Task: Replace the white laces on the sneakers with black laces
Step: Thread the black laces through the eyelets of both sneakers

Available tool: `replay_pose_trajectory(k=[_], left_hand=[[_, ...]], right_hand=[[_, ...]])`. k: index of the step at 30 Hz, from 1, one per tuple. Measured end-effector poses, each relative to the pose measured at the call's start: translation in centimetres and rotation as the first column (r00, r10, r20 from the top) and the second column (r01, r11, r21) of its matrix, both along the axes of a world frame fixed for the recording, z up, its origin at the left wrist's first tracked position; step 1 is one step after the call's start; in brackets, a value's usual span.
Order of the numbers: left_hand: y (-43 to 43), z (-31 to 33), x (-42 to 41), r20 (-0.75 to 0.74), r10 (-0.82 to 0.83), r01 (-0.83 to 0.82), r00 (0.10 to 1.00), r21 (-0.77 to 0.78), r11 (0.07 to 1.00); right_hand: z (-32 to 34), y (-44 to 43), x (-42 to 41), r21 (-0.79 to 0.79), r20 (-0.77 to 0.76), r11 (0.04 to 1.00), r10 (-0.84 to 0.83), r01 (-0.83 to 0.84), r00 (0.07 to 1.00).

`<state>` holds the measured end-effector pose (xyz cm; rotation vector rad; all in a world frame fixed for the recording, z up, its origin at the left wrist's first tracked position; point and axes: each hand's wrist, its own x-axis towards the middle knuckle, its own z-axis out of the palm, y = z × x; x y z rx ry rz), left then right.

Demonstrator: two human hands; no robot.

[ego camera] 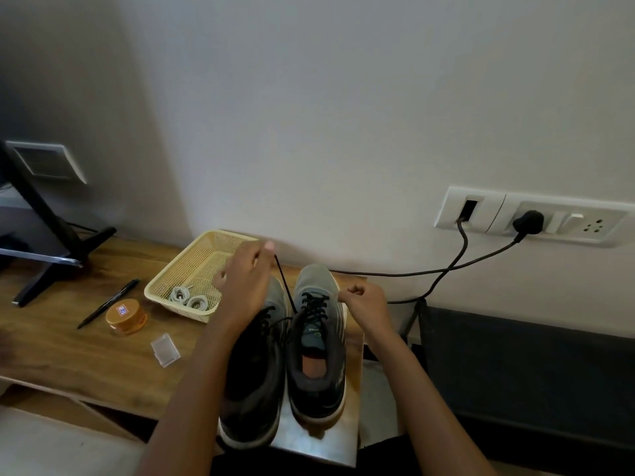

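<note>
Black lace (284,281) being pulled taut above right sneaker (318,341) on table (68,355), end pinched by left hand (244,286); right hand (364,300) curled beside it, hold unclear. Tightening seemingly underway; tying being called for next.

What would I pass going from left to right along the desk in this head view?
Monitor stand → orange tub → yellow basket → left sneaker → right sneaker → black plug in the wall socket. The pen and clear box overlap their neighbours, so they are left out.
</note>
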<state>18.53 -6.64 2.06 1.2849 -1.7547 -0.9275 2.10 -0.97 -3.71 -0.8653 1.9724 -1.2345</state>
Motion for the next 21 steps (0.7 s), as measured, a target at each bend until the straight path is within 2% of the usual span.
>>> replay_pose_trajectory(k=[1, 4, 8, 10, 16, 21], left_hand=[[0.7, 1.4, 0.1, -0.121, -0.012, 0.009, 0.993, -0.021, 1.000], [2.6, 5.5, 0.3, -0.352, -0.069, 0.020, 0.933, -0.140, 0.990], [4.4, 9.2, 0.5, -0.647, -0.207, 0.111, 0.734, -0.187, 0.976], [5.2, 10.3, 0.6, -0.742, -0.257, 0.177, 0.619, -0.187, 0.966], [7.0, 12.9, 1.5, -0.781, -0.360, 0.214, 0.511, -0.290, 0.933], [7.0, 14.0, 3.3, -0.735, -0.471, 0.251, 0.489, -0.398, 0.882]], right_hand=[[0.0, 0.1, -0.1, -0.015, 0.008, 1.000, -0.011, 0.011, 1.000], [0.2, 0.2, -0.1, -0.048, 0.027, 0.999, -0.006, 0.007, 1.000], [0.6, 0.3, 0.0, -0.050, 0.007, 0.997, 0.053, -0.053, 0.999], [0.5, 0.3, 0.0, -0.056, -0.005, 0.996, 0.067, -0.067, 0.998], [0.3, 0.3, 0.1, -0.079, -0.023, 0.989, 0.127, -0.128, 0.992], [0.1, 0.6, 0.2, 0.047, -0.159, 0.971, 0.240, -0.236, 0.958]])
